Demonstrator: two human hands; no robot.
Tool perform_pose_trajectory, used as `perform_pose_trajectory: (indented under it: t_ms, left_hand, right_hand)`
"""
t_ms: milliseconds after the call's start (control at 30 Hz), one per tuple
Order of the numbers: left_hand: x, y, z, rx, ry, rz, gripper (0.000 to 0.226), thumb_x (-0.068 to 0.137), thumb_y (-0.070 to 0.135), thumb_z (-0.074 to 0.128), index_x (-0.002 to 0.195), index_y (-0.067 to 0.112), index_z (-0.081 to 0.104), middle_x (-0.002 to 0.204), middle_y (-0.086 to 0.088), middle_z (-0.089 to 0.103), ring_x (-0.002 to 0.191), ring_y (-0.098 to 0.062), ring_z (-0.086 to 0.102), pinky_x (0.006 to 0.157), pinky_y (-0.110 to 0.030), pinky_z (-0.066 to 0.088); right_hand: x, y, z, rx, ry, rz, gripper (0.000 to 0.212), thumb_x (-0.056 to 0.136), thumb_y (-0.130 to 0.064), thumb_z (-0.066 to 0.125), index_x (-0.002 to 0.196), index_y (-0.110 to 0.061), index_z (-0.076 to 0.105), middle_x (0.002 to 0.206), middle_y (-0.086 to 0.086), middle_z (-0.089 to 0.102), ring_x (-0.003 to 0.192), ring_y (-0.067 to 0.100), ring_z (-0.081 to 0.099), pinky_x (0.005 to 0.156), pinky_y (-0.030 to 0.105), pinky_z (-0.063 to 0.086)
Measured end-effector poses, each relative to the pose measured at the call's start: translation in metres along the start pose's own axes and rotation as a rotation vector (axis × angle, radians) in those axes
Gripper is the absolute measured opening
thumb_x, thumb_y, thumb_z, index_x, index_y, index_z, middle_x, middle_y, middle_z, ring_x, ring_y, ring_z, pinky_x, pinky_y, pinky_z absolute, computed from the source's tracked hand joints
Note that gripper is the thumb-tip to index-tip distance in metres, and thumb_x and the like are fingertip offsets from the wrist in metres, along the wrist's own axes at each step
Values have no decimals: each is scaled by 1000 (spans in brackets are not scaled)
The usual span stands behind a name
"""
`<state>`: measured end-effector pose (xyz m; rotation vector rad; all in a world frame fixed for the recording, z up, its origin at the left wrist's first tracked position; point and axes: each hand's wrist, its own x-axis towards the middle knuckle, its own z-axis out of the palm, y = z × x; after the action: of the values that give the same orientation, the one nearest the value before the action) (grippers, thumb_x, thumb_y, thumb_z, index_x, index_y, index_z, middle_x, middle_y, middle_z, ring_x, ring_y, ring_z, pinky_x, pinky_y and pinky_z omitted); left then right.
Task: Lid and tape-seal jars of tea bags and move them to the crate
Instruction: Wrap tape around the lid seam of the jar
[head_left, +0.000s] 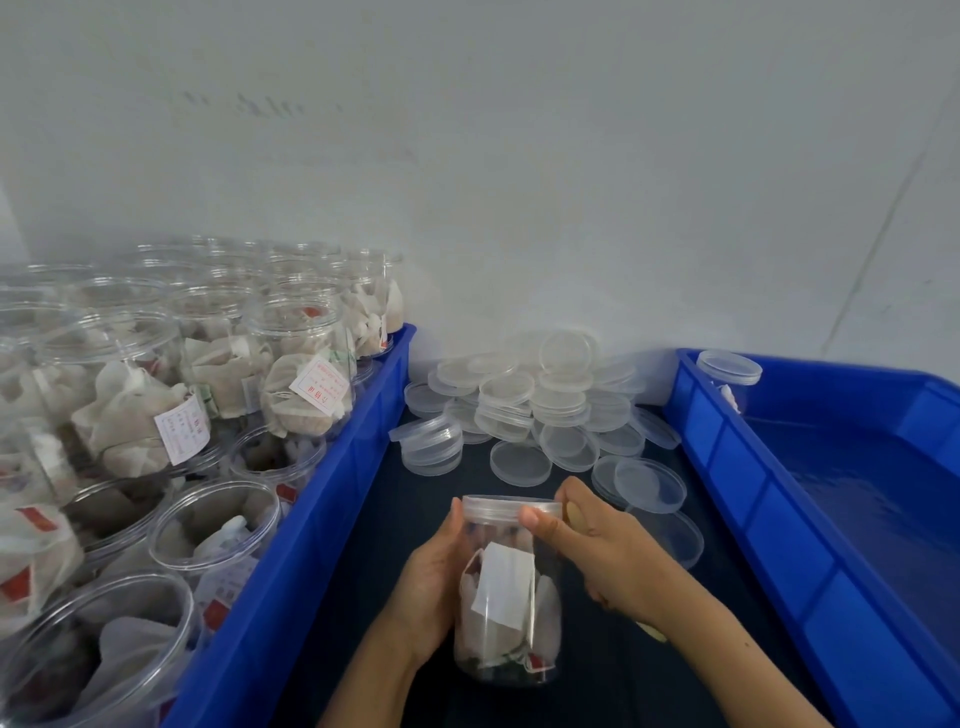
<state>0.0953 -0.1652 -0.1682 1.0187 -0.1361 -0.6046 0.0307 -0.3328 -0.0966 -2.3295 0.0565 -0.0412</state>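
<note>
the left hand (434, 582) wraps the jar (508, 597) while the right hand (597, 551) pinches its lid (511, 508), apparently twisting it on; taping likely comes next.

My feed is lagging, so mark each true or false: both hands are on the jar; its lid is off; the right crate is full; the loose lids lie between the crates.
1. Both hands hold the jar: true, left hand on its side, right hand at the lid.
2. Its lid is off: false, it sits on top.
3. The right crate is full: false, one lidded jar shows.
4. Loose lids lie between the crates: true.
</note>
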Motion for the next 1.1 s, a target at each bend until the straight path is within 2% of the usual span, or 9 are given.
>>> perform_pose_trajectory:
  t_ms: [200,367,467,533,600,667,767,933,1100]
  left_hand:
    - [-11,-4,21,272,365,241,34,93,45,47,106,17,64,97,-6,73,82,-15,72,70,-32,53]
    - [-25,-11,40,539,695,537,7,96,31,49,91,26,50,83,6,65,76,-4,67,60,-15,45]
    - [-32,-19,51,623,625,545,16,90,50,38,99,37,41,87,9,64,75,0,65,57,-12,48]
    - [-37,-23,53,666,474,463,42,76,67,39,113,48,31,110,15,61,90,1,64,73,-17,52]
    - [-41,-26,54,773,396,398,80,69,70,55,133,49,13,131,17,46,114,-1,54,96,-32,50]
    - [-43,-25,57,861,414,386,100,68,58,76,135,53,1,139,17,39,120,-2,46,103,-34,44]
    - [-39,-28,59,873,496,396,106,66,47,83,132,54,1,141,15,37,114,-4,47,98,-33,44]
    - [-36,-31,47,820,486,447,95,61,45,85,120,56,11,118,29,39,93,4,51,74,-14,38]
    - [-29,-22,34,772,466,436,90,58,37,90,113,54,21,109,30,48,88,7,55,65,-12,38]
  right_hand:
    - [-6,-5,9,-16,79,48,68,66,-86,34,87,-22,43,84,5,62,62,13,49,62,35,50]
    - [-12,-7,16,24,110,60,66,69,-85,33,90,-23,43,86,5,67,62,14,55,69,46,56]
    - [-13,-8,15,37,118,65,67,67,-85,31,88,-22,44,90,3,66,64,15,55,70,46,56]
    - [-13,-9,14,27,111,78,69,64,-86,30,88,-23,45,90,3,66,64,15,55,70,46,56]
    - [-12,-9,12,2,107,90,68,64,-86,28,88,-24,45,89,3,65,65,15,57,70,45,58]
    - [-11,-9,11,-28,99,101,65,66,-84,28,88,-25,45,88,4,64,63,13,55,71,42,58]
    - [-8,-11,11,-83,83,111,58,71,-81,29,89,-27,43,85,3,63,61,11,54,70,37,59]
    - [-5,-16,-4,-195,-22,130,45,84,-74,38,89,-29,46,76,-3,61,42,3,51,47,18,45]
    - [0,-19,-34,-259,-39,-28,30,93,-54,37,88,-32,57,74,-7,58,57,3,55,51,15,43]
